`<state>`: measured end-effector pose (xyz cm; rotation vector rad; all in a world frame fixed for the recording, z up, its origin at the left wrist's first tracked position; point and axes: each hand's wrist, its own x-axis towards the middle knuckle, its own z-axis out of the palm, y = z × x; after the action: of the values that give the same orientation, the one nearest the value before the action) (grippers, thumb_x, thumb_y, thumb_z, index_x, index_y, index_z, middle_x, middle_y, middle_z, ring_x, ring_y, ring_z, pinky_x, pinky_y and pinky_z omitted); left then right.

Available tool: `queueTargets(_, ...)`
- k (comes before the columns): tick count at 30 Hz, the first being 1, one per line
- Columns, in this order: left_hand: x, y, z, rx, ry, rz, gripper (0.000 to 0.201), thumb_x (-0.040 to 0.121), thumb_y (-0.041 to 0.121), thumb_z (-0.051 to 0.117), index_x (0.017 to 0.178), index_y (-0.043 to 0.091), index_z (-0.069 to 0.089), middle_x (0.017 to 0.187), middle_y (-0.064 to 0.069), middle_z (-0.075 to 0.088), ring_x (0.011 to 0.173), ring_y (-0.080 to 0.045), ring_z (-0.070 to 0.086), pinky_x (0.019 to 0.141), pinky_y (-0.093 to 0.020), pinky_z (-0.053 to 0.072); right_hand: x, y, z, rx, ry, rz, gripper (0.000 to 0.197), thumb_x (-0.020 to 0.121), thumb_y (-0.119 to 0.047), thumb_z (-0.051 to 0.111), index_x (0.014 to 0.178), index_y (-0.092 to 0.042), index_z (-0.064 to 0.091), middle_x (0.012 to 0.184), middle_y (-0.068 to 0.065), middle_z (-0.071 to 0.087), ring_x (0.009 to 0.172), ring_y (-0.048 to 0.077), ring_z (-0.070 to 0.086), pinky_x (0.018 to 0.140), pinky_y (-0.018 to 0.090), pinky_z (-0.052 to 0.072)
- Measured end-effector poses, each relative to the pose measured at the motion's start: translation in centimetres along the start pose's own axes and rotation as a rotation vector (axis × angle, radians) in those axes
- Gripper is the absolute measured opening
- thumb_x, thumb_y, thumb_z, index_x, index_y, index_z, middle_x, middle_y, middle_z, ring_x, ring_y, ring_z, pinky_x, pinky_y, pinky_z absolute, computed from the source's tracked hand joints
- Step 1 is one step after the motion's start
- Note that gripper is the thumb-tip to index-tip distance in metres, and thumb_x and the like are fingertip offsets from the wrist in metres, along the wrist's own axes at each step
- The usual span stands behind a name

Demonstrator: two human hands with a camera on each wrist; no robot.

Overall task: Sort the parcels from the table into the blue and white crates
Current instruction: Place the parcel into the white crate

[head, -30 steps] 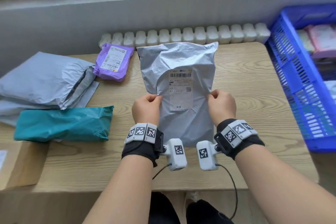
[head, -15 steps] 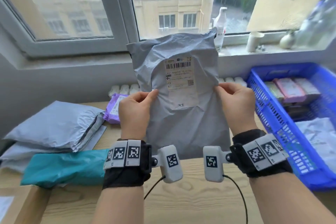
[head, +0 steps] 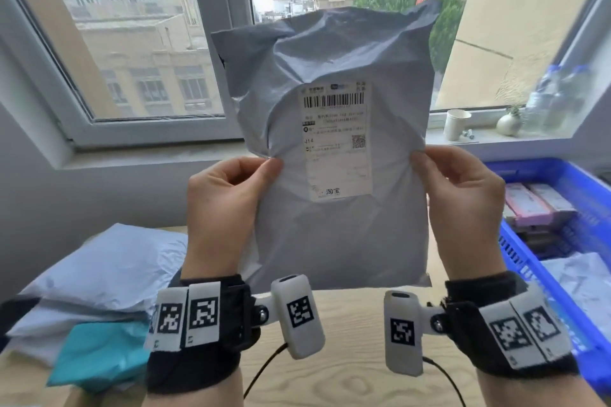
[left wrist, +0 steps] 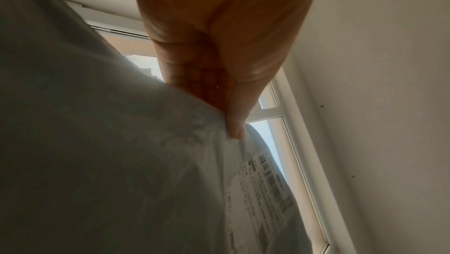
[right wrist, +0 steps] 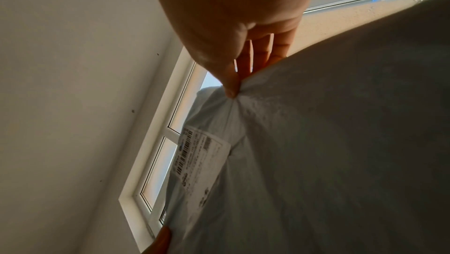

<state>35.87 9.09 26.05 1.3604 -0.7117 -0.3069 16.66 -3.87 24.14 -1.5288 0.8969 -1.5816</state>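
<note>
Held upright at the centre of the head view, clear of the table (head: 357,383): a grey parcel (head: 334,235), label (head: 335,142) facing back toward the eyes, likely so the print can be read before choosing a crate. Pinched at 9 o'clock of the label by the left hand (head: 224,208), thumb in front and fingers behind; pinched at 3 o'clock by the right hand (head: 463,205) in the same way, film bunched under the thumb tip. Gripped on both side edges, probably to keep the soft bag flat and the label unwrinkled.

Matte grey plastic mailer, creased and puffed near the top, slack and smooth lower down; white label with a barcode, a QR square and "J14". Limp in handling, by the look of it.

At 3 to 4 o'clock, blue crate (head: 542,277) already holding parcels. At 8 o'clock on the table, more grey mailers (head: 99,271) and a teal one (head: 99,353) waiting. No white crate in sight.
</note>
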Motion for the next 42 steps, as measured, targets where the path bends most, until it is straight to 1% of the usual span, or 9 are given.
queueTargets(5, -0.5, 1.6, -0.9, -0.052, 0.011, 0.034, 0.005, 0.076, 0.015, 0.081, 0.078, 0.015, 0.076, 0.072, 0.004, 0.075, 0.065, -0.003, 0.063, 0.066, -0.015, 0.052, -1.0, -1.6, 0.2, 0.103, 0.069, -0.06, 0.011, 0.087, -0.015, 0.074, 0.09, -0.025, 0.074, 0.085, 0.001, 0.071, 0.076, 0.011, 0.06, 0.076, 0.025, 0.05)
queueTargets(13, -1.0, 2.4, -1.8, -0.154, -0.092, 0.076, 0.014, 0.073, 0.004, 0.079, 0.085, 0.009, 0.075, 0.077, 0.0, 0.076, 0.07, -0.006, 0.067, 0.07, -0.014, 0.052, -2.2, -3.1, -0.1, 0.174, 0.15, -0.117, 0.014, 0.086, -0.014, 0.075, 0.093, -0.026, 0.074, 0.091, 0.008, 0.07, 0.078, 0.014, 0.06, 0.077, 0.032, 0.052)
queueTargets(20, -1.0, 1.8, -1.3, -0.137, -0.125, 0.068, 0.013, 0.075, 0.007, 0.079, 0.088, 0.01, 0.076, 0.079, -0.003, 0.075, 0.07, -0.007, 0.064, 0.069, -0.016, 0.052, -3.1, -3.2, -0.9, 0.115, 0.189, -0.099, 0.014, 0.087, -0.016, 0.075, 0.096, -0.027, 0.076, 0.094, 0.011, 0.073, 0.083, 0.02, 0.066, 0.082, 0.032, 0.054)
queueTargets(24, -0.5, 0.8, -0.7, -0.044, -0.175, 0.069, 0.008, 0.081, 0.011, 0.077, 0.082, 0.019, 0.075, 0.072, 0.001, 0.07, 0.063, -0.006, 0.056, 0.064, -0.016, 0.049, -3.6, -2.8, -1.3, 0.011, 0.233, -0.042, 0.013, 0.087, -0.016, 0.074, 0.096, -0.025, 0.075, 0.091, 0.003, 0.075, 0.079, 0.011, 0.066, 0.078, 0.028, 0.055)
queueTargets(28, -0.6, -0.7, 0.9, -0.025, -0.264, 0.03, 0.006, 0.085, 0.01, 0.073, 0.082, 0.016, 0.073, 0.072, -0.001, 0.068, 0.062, -0.007, 0.056, 0.059, -0.016, 0.049, -4.5, -1.9, -2.6, -0.093, 0.27, 0.01, 0.012, 0.087, -0.015, 0.073, 0.093, -0.025, 0.076, 0.087, -0.007, 0.074, 0.078, 0.003, 0.065, 0.078, 0.019, 0.051)
queueTargets(31, -1.0, -2.2, 2.4, 0.042, -0.321, 0.038, 0.009, 0.087, 0.015, 0.072, 0.081, 0.022, 0.074, 0.074, 0.003, 0.071, 0.068, -0.009, 0.06, 0.067, -0.028, 0.053, -5.1, -1.1, -4.3, -0.183, 0.293, 0.06, 0.01, 0.088, -0.015, 0.072, 0.096, -0.017, 0.078, 0.082, -0.014, 0.073, 0.071, -0.006, 0.061, 0.075, 0.013, 0.047)
queueTargets(34, -1.8, -3.3, 4.4, 0.066, -0.365, 0.035, 0.008, 0.088, 0.017, 0.072, 0.08, 0.019, 0.074, 0.075, 0.0, 0.072, 0.068, -0.011, 0.059, 0.07, -0.036, 0.052, -5.8, -0.6, -6.4, -0.259, 0.319, 0.119, 0.011, 0.088, -0.019, 0.071, 0.096, -0.019, 0.078, 0.081, -0.015, 0.074, 0.071, -0.01, 0.06, 0.076, 0.014, 0.048)
queueTargets(37, -3.1, -3.8, 7.2, 0.083, -0.409, 0.042, 0.008, 0.088, 0.018, 0.072, 0.08, 0.018, 0.075, 0.075, -0.003, 0.073, 0.067, -0.012, 0.058, 0.069, -0.04, 0.052, -6.3, -0.1, -9.2, -0.33, 0.347, 0.152, 0.01, 0.088, -0.019, 0.07, 0.087, -0.026, 0.076, 0.073, -0.025, 0.069, 0.07, -0.01, 0.06, 0.07, 0.007, 0.044)
queueTargets(42, -6.5, -3.9, 13.4, 0.103, -0.481, 0.049, 0.008, 0.088, 0.018, 0.071, 0.08, 0.018, 0.076, 0.074, -0.001, 0.073, 0.069, -0.012, 0.061, 0.074, -0.044, 0.055, -5.8, 1.2, -15.9, -0.381, 0.363, 0.243, 0.013, 0.089, -0.02, 0.069, 0.098, -0.017, 0.078, 0.085, -0.008, 0.075, 0.082, 0.006, 0.066, 0.082, 0.028, 0.053)
